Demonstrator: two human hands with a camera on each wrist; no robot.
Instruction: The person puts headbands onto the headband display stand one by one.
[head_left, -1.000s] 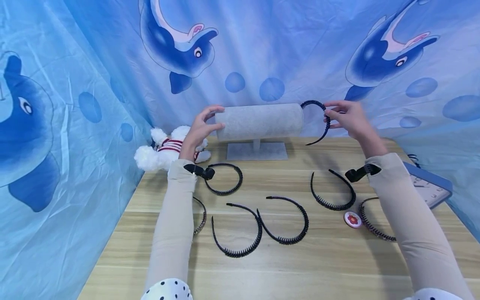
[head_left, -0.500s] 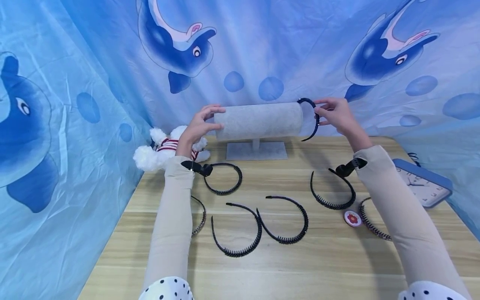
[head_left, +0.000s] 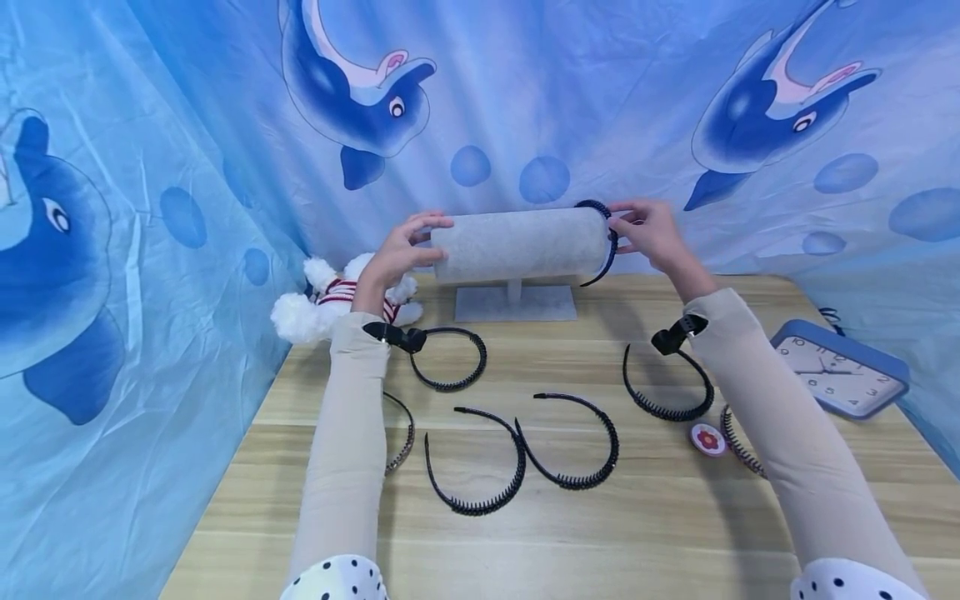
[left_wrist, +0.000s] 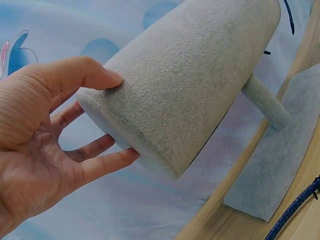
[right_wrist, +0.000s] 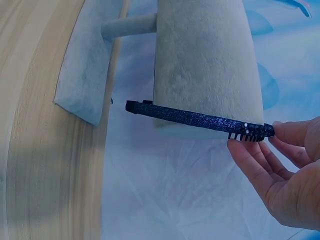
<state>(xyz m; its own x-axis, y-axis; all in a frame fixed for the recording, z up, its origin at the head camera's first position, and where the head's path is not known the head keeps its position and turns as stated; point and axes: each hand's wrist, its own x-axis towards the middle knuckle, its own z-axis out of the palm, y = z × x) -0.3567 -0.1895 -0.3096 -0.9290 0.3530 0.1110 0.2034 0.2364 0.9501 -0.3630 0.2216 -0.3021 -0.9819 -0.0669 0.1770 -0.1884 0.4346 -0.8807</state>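
Observation:
My right hand [head_left: 649, 233] pinches a black toothed headband [head_left: 612, 250] between thumb and fingers. That headband is around the right end of a grey plush-covered roll stand [head_left: 517, 243], with its tips pointing down. In the right wrist view the headband [right_wrist: 195, 119] crosses the roll [right_wrist: 207, 60] near its end, its teeth next to my fingertips. My left hand [head_left: 403, 250] holds the roll's left end. Seen from the left wrist, the thumb of that hand [left_wrist: 45, 130] presses the plush side while fingers touch the end rim.
Several other headbands lie on the wooden table, among them one at front [head_left: 480, 506] and one at right [head_left: 667, 412]. A white plush toy [head_left: 307, 317] lies at left. A blue clock [head_left: 840, 367] and a round flower badge [head_left: 708, 439] are at right. A dolphin-print curtain [head_left: 540, 92] stands behind.
My right hand has moved left, bringing the headband from beside the roll onto its right end. The left hand has stayed at the roll's left end.

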